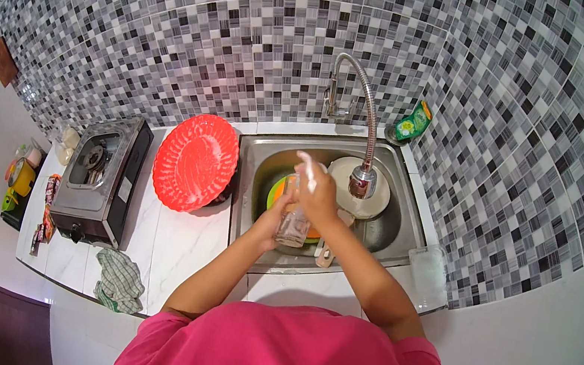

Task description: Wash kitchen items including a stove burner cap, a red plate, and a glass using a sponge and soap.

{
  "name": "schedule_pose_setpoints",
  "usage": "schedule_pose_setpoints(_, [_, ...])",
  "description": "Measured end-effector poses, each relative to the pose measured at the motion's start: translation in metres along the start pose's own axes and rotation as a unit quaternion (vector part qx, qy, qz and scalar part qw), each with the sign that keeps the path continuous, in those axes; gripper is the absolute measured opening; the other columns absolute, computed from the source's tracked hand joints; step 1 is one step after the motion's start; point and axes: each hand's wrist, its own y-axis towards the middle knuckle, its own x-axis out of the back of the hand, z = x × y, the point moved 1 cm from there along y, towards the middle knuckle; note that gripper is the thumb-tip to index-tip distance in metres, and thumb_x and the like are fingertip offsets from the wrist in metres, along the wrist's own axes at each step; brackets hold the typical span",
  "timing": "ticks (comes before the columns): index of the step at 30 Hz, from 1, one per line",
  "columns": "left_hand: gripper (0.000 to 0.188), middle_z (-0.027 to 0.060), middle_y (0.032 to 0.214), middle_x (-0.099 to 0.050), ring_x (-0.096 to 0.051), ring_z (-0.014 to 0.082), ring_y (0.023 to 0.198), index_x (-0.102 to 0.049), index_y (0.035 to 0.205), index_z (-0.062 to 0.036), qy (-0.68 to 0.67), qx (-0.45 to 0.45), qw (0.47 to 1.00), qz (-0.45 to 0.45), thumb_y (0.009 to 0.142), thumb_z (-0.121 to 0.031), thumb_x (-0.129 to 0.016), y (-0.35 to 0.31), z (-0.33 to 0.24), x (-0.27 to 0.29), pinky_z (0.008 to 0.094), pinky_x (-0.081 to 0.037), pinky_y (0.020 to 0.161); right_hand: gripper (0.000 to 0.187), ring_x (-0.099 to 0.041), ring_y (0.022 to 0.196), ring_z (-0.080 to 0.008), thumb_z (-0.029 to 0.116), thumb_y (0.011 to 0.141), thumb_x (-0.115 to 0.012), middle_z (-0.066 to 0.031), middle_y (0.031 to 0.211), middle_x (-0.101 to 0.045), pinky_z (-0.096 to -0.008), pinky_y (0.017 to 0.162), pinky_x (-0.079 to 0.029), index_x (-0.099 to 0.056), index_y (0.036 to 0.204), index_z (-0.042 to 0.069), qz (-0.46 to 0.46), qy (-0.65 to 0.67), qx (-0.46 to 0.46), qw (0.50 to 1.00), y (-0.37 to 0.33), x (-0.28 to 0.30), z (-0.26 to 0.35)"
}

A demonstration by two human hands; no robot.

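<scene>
Over the sink [406, 226] my left hand [270, 225] is wrapped round a clear drinking glass [293, 229], which is tilted. My right hand [318, 194] is at the glass's upper end, its fingers curled, with white foam on them. Whatever those fingers may hold is hidden. Below my hands lie a green and orange dish [275, 189], partly covered by them, and a utensil with a pale handle [325, 255]. Further right in the basin is a white plate [378, 199], under the head of the flexible metal tap [362, 182].
A red scalloped tray [197, 163] leans left of the sink. Beyond it are a portable gas stove [96, 187] and a checked cloth [118, 281] at the counter's edge. A green pouch [413, 124] stands in the back right corner. A clear flat tray [428, 278] lies at the right.
</scene>
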Motion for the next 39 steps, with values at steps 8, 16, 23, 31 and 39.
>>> schedule_pose_setpoints(8, [0.048, 0.0038, 0.104, -0.061, -0.057, 0.0216, 0.099, -0.054, 0.114, -0.0177, -0.105, -0.005, 0.994, 0.016, 0.082, -0.052, -0.045, -0.006, -0.018, -0.009, 0.0403, -0.045, 0.087, 0.043, -0.034, 0.125, -0.0371, 0.001, 0.075, -0.053, -0.0183, 0.129, -0.042, -0.0453, 0.103, -0.026, -0.055, 0.117, 0.011, 0.167, 0.001, 0.143, 0.975, -0.049, 0.006, 0.021])
schedule_pose_setpoints(16, [0.055, 0.0070, 0.112, -0.057, -0.057, 0.0263, 0.099, -0.049, 0.120, -0.0165, -0.148, 0.037, 0.983, 0.100, 0.082, -0.056, -0.040, -0.003, -0.007, -0.007, 0.0429, -0.050, 0.077, 0.042, -0.039, 0.121, -0.0374, 0.001, 0.074, -0.054, -0.0189, 0.131, -0.040, -0.0431, 0.098, -0.034, -0.057, 0.114, 0.015, 0.031, -0.035, 0.044, 0.998, -0.022, 0.016, 0.021])
schedule_pose_setpoints(23, [0.059, 0.0066, 0.123, -0.051, -0.049, 0.0246, 0.113, -0.049, 0.123, -0.0169, -0.144, 0.028, 0.984, 0.103, 0.079, -0.057, -0.045, -0.015, -0.014, -0.014, 0.0437, -0.039, 0.095, 0.038, -0.036, 0.123, -0.0372, 0.010, 0.077, -0.054, -0.0172, 0.130, -0.042, -0.0504, 0.100, -0.029, -0.058, 0.114, 0.018, 0.106, -0.064, 0.197, 0.973, -0.038, 0.018, 0.031])
schedule_pose_setpoints(31, [0.060, 0.0162, 0.096, -0.059, -0.061, 0.0257, 0.076, -0.048, 0.118, -0.0111, -0.140, 0.126, 0.964, 0.188, 0.080, -0.058, -0.043, -0.018, -0.008, -0.012, 0.0397, -0.051, 0.064, 0.017, -0.059, 0.064, -0.0335, 0.016, 0.074, -0.063, -0.0147, 0.069, -0.061, -0.0365, 0.060, -0.047, -0.061, 0.084, 0.003, 0.003, 0.005, -0.036, 0.999, 0.003, 0.026, 0.006])
schedule_pose_setpoints(39, [0.048, 0.0088, 0.106, -0.057, -0.058, 0.0204, 0.094, -0.043, 0.124, -0.0116, 0.220, -0.079, 0.972, -0.036, 0.088, -0.043, -0.049, -0.016, 0.003, -0.018, 0.0357, -0.048, 0.079, 0.014, -0.062, 0.074, -0.0235, 0.007, 0.080, -0.056, -0.0117, 0.083, -0.064, -0.0319, 0.068, -0.048, -0.060, 0.092, 0.002, -0.012, 0.015, -0.092, 0.996, -0.001, 0.021, 0.006])
